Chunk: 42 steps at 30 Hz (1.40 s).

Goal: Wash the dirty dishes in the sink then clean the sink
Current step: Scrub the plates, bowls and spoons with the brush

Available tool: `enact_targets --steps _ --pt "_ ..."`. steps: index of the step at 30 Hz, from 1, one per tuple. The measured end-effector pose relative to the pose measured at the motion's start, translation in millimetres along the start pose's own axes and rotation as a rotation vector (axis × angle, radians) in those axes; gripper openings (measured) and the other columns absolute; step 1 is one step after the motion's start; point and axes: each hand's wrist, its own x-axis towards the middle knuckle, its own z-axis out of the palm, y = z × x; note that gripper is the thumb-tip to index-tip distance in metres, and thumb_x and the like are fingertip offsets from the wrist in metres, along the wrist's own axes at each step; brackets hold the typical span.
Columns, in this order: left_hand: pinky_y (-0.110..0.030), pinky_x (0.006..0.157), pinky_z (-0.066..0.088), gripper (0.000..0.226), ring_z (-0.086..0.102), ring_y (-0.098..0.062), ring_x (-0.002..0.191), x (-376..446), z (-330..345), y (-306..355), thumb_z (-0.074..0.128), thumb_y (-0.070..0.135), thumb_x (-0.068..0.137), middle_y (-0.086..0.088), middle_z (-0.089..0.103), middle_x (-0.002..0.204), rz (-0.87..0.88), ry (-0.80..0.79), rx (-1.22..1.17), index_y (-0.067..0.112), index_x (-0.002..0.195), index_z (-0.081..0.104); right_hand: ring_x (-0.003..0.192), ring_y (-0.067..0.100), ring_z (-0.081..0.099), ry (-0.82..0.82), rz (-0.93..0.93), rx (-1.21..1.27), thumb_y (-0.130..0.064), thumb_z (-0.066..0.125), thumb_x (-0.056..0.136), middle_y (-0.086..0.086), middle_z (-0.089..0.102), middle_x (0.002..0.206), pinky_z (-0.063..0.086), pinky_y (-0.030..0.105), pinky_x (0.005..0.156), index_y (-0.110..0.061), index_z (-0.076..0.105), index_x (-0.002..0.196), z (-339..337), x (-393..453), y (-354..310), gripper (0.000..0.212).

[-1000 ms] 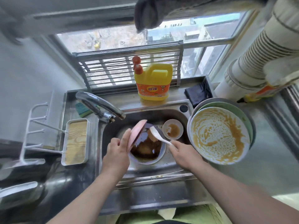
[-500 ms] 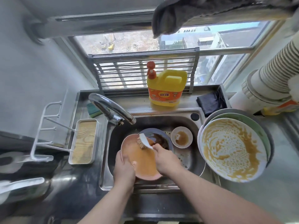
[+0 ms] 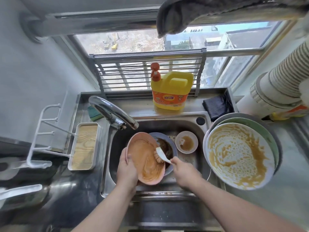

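Sink (image 3: 203, 166): pink plate (image 3: 147, 162) between hands, brush (image 3: 160, 155) touching.

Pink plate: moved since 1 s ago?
Yes. The pink plate, then edge-on above the blue bowl, now lies face-up, lower and left of it, held by the left hand.

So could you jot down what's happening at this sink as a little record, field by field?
activity: scrubbing a dish over the sink
left hand: grips the pink plate by its left rim, tilted
right hand: holds the white brush, bristles on the plate
plate state: smeared orange
under the plate: blue bowl with dark sauce
also in sink: small saucer, brown residue
waiting at right: stack of dirty plates
soap: yellow bottle behind the sink
tap: no water visible
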Motion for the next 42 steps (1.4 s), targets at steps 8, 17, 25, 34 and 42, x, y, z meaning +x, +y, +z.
enact_targets --steps 8,17,25,34,42 --pt "-0.048 0.098 0.059 0.030 0.070 -0.023 0.112 -12.3 17.1 -1.7 0.039 0.040 0.114 -0.002 0.070 0.129 -0.088 -0.010 -0.164 0.042 0.139 0.054 0.112 0.038 0.065 0.032 -0.216 0.190 -0.050 0.027 0.105 0.010 0.072 0.121 0.051 0.044 0.090 -0.045 0.044 0.134 29.7 -33.2 -49.7 0.034" --pt "-0.070 0.095 0.055 0.034 0.065 -0.041 0.116 -3.7 5.6 22.1 0.033 0.043 0.114 -0.008 0.064 0.130 -0.235 0.042 -0.237 0.038 0.144 0.050 0.099 0.040 0.067 -0.025 -0.160 0.140 -0.056 0.023 0.101 0.008 0.073 0.103 0.048 0.046 0.076 -0.051 0.039 0.123 39.0 -65.0 -28.0 0.028" --pt "-0.073 0.077 0.058 0.031 0.063 -0.042 0.113 -15.8 5.0 25.2 0.032 0.049 0.113 -0.005 0.062 0.129 -0.298 0.018 -0.298 0.047 0.138 0.050 0.102 0.039 0.067 0.040 -0.014 0.027 -0.035 0.028 0.107 0.011 0.071 0.108 0.054 0.047 0.085 -0.040 0.039 0.121 -0.9 -28.8 -3.2 0.018" --pt "-0.057 0.057 0.063 0.023 0.059 -0.033 0.100 -6.9 6.5 30.8 0.035 0.060 0.108 0.003 0.053 0.134 -0.344 -0.107 -0.117 0.060 0.128 0.047 0.101 0.033 0.065 0.046 -0.046 0.083 -0.042 0.025 0.109 0.007 0.071 0.113 0.055 0.047 0.087 -0.041 0.046 0.120 -14.5 -7.1 -16.9 0.024" --pt "-0.061 0.070 0.063 0.032 0.067 -0.038 0.109 6.3 2.7 21.2 0.027 0.052 0.112 -0.005 0.061 0.131 -0.367 -0.116 -0.028 0.046 0.139 0.043 0.104 0.033 0.067 -0.059 -0.123 0.192 -0.056 0.027 0.100 0.006 0.073 0.106 0.052 0.045 0.086 -0.056 0.039 0.120 34.1 -53.8 -26.5 0.024"
